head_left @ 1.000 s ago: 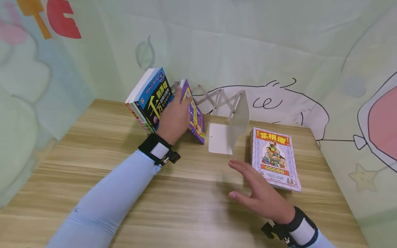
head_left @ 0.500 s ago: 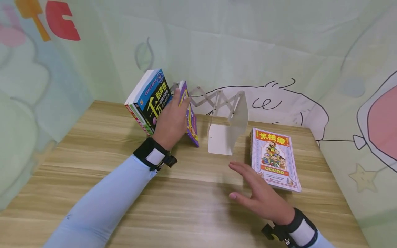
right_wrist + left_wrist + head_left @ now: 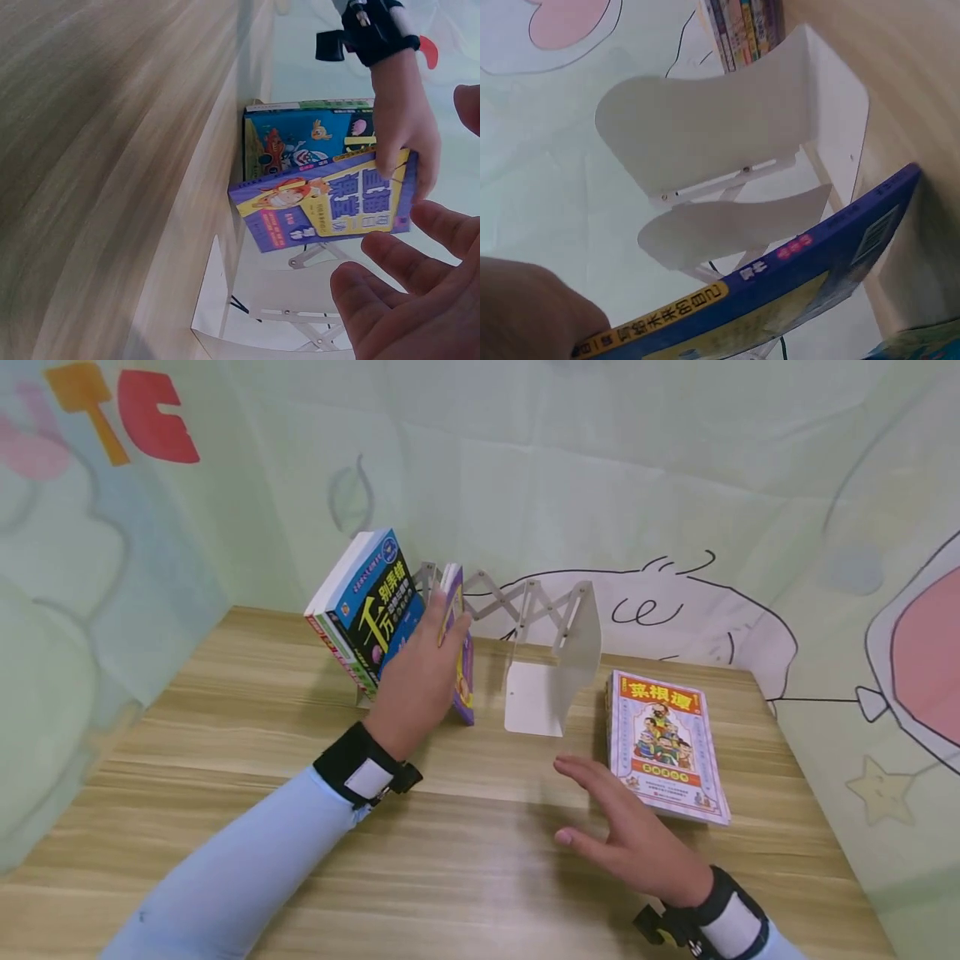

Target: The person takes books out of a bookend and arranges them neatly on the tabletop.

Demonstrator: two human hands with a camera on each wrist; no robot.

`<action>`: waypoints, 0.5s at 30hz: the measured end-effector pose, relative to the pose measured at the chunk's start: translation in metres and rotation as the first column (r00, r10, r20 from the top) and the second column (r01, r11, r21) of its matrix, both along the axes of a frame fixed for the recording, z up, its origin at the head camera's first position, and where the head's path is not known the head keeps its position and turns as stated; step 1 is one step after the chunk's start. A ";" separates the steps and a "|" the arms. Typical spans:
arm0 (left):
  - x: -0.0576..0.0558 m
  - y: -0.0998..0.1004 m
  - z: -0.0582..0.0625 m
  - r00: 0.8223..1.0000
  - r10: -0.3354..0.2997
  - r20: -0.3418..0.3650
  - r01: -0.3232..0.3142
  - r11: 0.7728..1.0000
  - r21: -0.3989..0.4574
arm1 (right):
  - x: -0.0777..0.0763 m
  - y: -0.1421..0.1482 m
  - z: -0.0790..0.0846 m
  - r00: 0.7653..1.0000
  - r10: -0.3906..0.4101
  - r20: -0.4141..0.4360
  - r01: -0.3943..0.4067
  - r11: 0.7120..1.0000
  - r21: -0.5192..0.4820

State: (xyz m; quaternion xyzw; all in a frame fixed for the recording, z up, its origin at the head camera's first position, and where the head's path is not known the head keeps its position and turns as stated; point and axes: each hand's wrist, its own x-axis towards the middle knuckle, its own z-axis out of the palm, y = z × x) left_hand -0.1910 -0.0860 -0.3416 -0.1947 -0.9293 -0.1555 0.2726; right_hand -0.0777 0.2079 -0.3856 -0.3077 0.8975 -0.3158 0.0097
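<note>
My left hand point(image 3: 416, 689) holds a thin purple paperback book point(image 3: 465, 681) near its top, thumb on the front cover. The book stands almost upright, and its blue back and spine point(image 3: 795, 251) show in the left wrist view. Just left of it, several books with a black and blue front cover point(image 3: 372, 606) lean to the left. Both stand in an expandable white metal bookend point(image 3: 581, 639), whose right-hand plate is apart from the purple book. My right hand point(image 3: 637, 839) hovers over the table with fingers spread, holding nothing, near a stack of books.
The stack of books point(image 3: 666, 743) lies flat on the wooden table point(image 3: 450, 860) at the right, a white and red cover on top. A printed cloth backdrop point(image 3: 600, 485) rises behind the table. Folding bars point(image 3: 495, 597) link the bookend's plates.
My left hand has drawn the purple book slightly left and toward me, and the book has tipped more upright. The right hand and the stack have stayed in place.
</note>
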 end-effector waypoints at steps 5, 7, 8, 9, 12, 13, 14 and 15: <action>0.020 -0.002 -0.014 0.996 -0.066 -0.057 0.066 0.998 0.004 | 0.001 0.001 -0.002 1.000 -0.012 0.008 0.012 1.000 -0.002; 0.026 -0.005 -0.020 0.991 -0.081 -0.103 0.080 0.997 -0.014 | 0.001 0.001 -0.002 1.000 -0.014 0.006 0.014 1.000 -0.002; 0.028 -0.007 -0.023 0.989 -0.087 -0.122 0.085 0.996 -0.019 | 0.001 0.001 -0.002 1.000 -0.012 0.004 0.012 1.000 0.000; 0.029 -0.009 -0.025 0.986 -0.092 -0.139 0.090 0.996 -0.022 | 0.001 0.001 -0.002 1.000 -0.011 0.003 0.011 1.000 0.000; 0.033 -0.016 -0.030 0.979 -0.119 -0.167 0.120 0.993 -0.005 | 0.001 0.001 -0.001 1.000 -0.001 0.006 0.001 1.000 -0.001; 0.034 -0.018 -0.031 0.977 -0.129 -0.172 0.133 0.991 0.011 | 0.001 0.001 -0.001 1.000 0.004 0.004 -0.004 1.000 -0.001; 0.035 -0.020 -0.031 0.974 -0.141 -0.176 0.148 0.989 0.029 | 0.001 0.001 -0.001 1.000 0.007 0.001 -0.007 1.000 -0.003; 0.036 -0.022 -0.031 0.971 -0.152 -0.184 0.163 0.985 0.047 | 0.001 0.001 -0.001 1.000 0.007 -0.006 -0.007 1.000 -0.004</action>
